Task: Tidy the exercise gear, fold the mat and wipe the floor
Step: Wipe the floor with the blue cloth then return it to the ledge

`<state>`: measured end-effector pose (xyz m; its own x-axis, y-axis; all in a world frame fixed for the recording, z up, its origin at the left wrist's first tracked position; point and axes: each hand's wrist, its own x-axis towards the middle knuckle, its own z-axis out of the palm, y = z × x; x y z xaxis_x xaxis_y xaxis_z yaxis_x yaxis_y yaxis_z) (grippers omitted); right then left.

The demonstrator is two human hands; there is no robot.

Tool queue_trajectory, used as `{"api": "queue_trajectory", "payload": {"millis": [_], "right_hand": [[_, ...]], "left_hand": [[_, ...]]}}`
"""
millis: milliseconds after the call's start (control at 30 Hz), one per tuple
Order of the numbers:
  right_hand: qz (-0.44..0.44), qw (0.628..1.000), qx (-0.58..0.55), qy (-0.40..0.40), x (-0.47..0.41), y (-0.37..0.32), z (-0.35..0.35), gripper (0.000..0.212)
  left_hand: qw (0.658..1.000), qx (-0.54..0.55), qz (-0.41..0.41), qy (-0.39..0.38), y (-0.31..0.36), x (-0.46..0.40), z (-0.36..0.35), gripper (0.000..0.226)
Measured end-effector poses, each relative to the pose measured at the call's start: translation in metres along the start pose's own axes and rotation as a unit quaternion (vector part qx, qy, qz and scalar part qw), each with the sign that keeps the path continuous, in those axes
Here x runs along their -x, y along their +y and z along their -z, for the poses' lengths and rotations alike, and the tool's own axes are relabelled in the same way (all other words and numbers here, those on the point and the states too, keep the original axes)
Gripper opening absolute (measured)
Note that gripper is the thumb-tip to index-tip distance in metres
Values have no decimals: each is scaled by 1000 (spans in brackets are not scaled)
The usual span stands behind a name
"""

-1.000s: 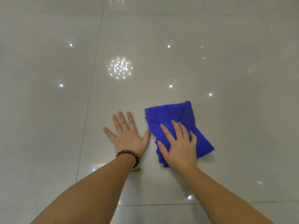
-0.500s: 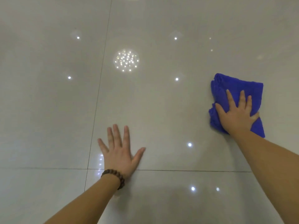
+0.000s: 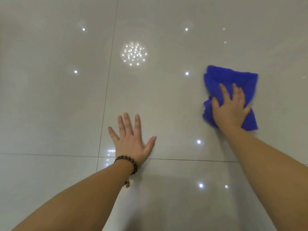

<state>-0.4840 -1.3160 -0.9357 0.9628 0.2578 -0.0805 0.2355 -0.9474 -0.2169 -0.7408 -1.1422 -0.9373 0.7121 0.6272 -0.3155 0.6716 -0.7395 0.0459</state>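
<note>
Floor is wiped with a blue cloth pressed flat under the right hand; the left hand, fingers spread, is braced at a tile seam for support.

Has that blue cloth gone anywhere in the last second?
Yes. The folded blue microfibre cloth, pressed under the right hand, slid rightward across the glossy tiled floor, away from the left hand planted near the tile seam; a second ago they were side by side.

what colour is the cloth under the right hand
Bright blue: the cloth under the right hand, seen in the head view.
</note>
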Motion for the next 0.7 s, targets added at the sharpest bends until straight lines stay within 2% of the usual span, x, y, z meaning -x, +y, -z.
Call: {"api": "queue_trajectory", "payload": {"millis": [67,100,167,233,300,367,433,500,533,567,600,667,700], "right_hand": [[-74,997,-6,25,19,-21,-6,57],[-49,998,-8,35,37,-41,-12,57],[101,995,5,16,78,-80,-28,57],[276,960,40,-30,104,-93,-35,57],[338,940,39,-29,89,-73,-30,56],[262,964,45,4,68,-38,-24,54],[93,995,30,17,50,-10,-17,55],[-41,998,-6,39,55,-21,-15,57],[-47,998,-9,40,70,-38,-18,57],[3,999,-4,32,91,-56,-23,58],[91,996,6,22,114,-71,-29,58],[274,961,27,-12,143,-78,-37,58],[325,945,39,-22,138,-67,-34,57]], "left_hand": [[1000,-3,3,-1,0,0,0,90],[1000,-6,4,-3,0,-1,0,90],[1000,-13,4,-5,0,-2,-1,89],[1000,-1,6,8,0,-2,-3,86],[1000,8,2,20,0,-1,-4,82],[1000,6,0,19,0,0,-5,81],[1000,2,1,25,0,0,-5,81],[1000,2,1,28,0,-1,-6,80],[1000,3,1,28,-1,0,-6,78],[1000,4,0,30,0,-1,-8,77],[999,5,1,34,-1,-1,-9,75],[999,12,5,38,0,-2,-9,73],[999,14,5,38,0,-2,-9,73]]}}
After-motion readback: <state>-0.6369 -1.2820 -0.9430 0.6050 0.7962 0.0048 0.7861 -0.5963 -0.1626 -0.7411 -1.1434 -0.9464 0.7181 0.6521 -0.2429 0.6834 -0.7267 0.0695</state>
